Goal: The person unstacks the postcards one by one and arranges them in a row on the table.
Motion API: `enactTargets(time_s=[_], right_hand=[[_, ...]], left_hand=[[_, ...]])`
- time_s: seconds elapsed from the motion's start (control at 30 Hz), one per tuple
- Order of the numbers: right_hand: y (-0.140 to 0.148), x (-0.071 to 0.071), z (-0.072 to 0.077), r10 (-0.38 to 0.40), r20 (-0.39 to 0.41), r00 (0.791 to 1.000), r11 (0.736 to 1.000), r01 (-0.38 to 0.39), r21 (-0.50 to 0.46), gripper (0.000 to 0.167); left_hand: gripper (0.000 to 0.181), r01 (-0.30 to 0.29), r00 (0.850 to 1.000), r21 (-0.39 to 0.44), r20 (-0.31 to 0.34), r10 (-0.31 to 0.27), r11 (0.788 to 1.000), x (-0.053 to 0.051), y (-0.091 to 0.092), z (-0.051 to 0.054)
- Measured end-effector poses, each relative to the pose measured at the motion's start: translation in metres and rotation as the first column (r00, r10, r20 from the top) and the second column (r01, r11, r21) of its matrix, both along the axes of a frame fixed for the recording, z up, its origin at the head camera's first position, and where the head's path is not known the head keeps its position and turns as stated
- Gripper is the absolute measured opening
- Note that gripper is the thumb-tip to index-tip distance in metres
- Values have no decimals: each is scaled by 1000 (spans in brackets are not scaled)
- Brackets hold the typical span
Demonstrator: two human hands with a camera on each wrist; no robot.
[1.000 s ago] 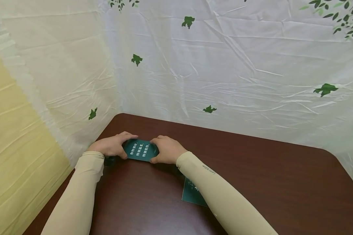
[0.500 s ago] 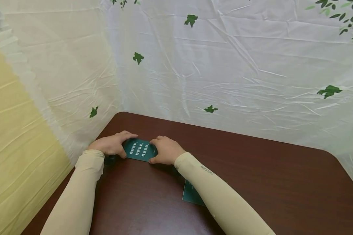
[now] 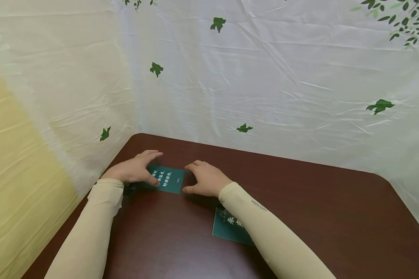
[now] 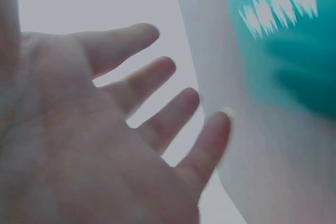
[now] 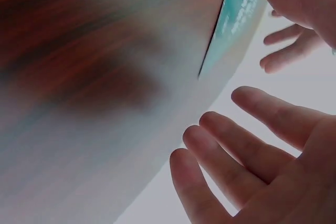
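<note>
A dark green card (image 3: 174, 181) with white printed characters lies flat on the table between both hands. My left hand (image 3: 130, 170) is at its left end, thumb tip over the printing and fingers spread beyond the far edge. Whether the thumb touches it I cannot tell. In the left wrist view the fingers (image 4: 163, 114) are apart from the card (image 4: 299, 30). To the right of the card, my right hand (image 3: 209, 179) is clear of it, with relaxed fingers and nothing held. The right wrist view has the card (image 5: 231, 22) beyond those fingers (image 5: 231, 156).
A second green card (image 3: 227, 228) lies nearer me, partly covered by my right forearm. Something dark green (image 3: 129, 190) shows beside my left wrist, mostly hidden. The brown table (image 3: 300, 217) meets white curtains (image 3: 283, 77) with leaf prints behind and at left.
Both hands gripped the card's ends before; now they have let go. The right hand has drawn away rightward, and the left fingers have spread wider. More of the second card shows.
</note>
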State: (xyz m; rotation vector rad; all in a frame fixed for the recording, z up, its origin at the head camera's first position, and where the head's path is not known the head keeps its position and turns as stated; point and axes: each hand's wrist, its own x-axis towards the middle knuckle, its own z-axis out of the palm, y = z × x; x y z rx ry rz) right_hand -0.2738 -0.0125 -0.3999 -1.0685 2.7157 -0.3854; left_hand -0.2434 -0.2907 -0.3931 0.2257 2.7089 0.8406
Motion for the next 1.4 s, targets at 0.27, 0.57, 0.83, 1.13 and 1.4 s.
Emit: enactTargets(time_s=[0.27, 0.57, 0.83, 1.13, 1.4], right_hand=[[92, 43, 5, -37, -55, 998, 997, 33, -66, 71], [172, 96, -3, -121, -97, 988, 989, 111, -102, 75], [200, 113, -11, -134, -57, 989, 988, 129, -87, 81], [202, 114, -16, -150, 0, 989, 987, 150, -63, 76], [202, 115, -16, -146, 8, 989, 988, 146, -49, 73]], left_hand=[[106, 210, 971, 20, -120, -206, 978, 17, 96, 7], [110, 396, 913, -32, -92, -397, 918, 54, 167, -1], [109, 431, 893, -109, -90, -441, 896, 67, 185, -11], [102, 450, 868, -174, -142, -475, 876, 70, 190, -17], [97, 468, 846, -212, -172, -505, 858, 73, 193, -20]])
